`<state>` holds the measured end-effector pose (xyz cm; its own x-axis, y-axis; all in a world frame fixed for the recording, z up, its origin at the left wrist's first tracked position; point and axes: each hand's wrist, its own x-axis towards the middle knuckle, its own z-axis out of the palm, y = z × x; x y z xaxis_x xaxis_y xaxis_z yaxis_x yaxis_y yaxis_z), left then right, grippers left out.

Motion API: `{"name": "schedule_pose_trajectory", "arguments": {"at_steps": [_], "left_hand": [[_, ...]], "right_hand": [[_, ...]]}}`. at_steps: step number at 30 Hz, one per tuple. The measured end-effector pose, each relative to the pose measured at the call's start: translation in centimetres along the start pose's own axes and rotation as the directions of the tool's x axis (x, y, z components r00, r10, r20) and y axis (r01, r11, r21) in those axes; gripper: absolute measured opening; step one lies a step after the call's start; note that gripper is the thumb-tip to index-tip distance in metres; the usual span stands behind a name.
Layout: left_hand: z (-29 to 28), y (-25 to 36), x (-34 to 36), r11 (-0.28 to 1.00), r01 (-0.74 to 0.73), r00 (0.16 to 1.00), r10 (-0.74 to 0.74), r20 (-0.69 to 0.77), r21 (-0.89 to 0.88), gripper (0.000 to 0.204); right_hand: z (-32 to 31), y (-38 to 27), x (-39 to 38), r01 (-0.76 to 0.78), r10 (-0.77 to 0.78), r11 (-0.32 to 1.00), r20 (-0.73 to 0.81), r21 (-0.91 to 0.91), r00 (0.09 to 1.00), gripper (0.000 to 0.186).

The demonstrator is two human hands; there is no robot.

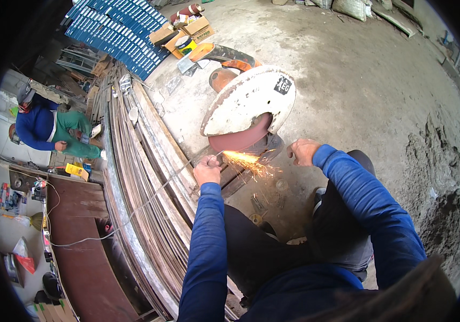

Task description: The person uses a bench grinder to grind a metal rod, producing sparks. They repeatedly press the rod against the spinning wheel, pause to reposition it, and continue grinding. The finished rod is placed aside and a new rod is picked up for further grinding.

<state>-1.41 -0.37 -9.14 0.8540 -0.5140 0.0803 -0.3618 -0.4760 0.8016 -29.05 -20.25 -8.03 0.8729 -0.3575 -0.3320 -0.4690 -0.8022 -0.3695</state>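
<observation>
My left hand (207, 170) is closed on a small piece at the cutting disc, apparently the thin grey rod or wire (160, 190) that runs in from the left; the exact piece is hard to make out. Bright sparks (246, 162) spray rightward from the red-brown disc (238, 138) of a chop saw, which has a worn white guard (246, 96) and an orange-and-black handle (227, 56). To the right of the sparks, my right hand (304, 152) is raised with loosely bent, parted fingers and nothing visible in it.
Long boards and metal bars (128, 177) lie along my left, beside a brown bench (80, 257). Another person (42, 129) in blue and green is at the far left. Blue stacked panels (117, 35) and cardboard boxes (200, 29) are behind the saw. Concrete floor (364, 70) stretches to the right.
</observation>
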Motion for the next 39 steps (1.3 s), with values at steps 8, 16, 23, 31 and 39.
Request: {"name": "schedule_pose_trajectory", "arguments": {"at_steps": [8,16,23,31,39], "left_hand": [[0.1,-0.2,0.1,1.000,0.010,1.000,-0.010,0.008,-0.028,0.015],[-0.6,-1.8,0.3,0.972,0.105,0.968,-0.050,0.247,-0.212,0.017],[-0.7,-2.3,0.3,0.973,0.117,0.953,-0.053,0.298,-0.201,0.022],[-0.5,-2.0,0.3,0.996,0.036,0.977,-0.018,0.210,-0.080,0.023],[-0.9,-0.3,0.0,1.000,-0.021,0.993,0.019,0.117,0.022,0.022]], "right_hand": [[0.0,0.1,0.1,-0.006,0.006,1.000,0.021,0.000,1.000,0.039],[0.0,0.1,-0.1,-0.016,0.017,0.999,-0.020,0.038,1.000,0.032],[0.1,-0.2,0.1,-0.042,0.042,0.998,-0.015,0.054,0.999,0.032],[0.2,0.1,0.1,-0.041,0.041,0.998,-0.002,0.040,0.999,0.034],[0.0,0.0,0.0,-0.016,0.019,0.996,-0.024,0.092,1.000,0.033]]}}
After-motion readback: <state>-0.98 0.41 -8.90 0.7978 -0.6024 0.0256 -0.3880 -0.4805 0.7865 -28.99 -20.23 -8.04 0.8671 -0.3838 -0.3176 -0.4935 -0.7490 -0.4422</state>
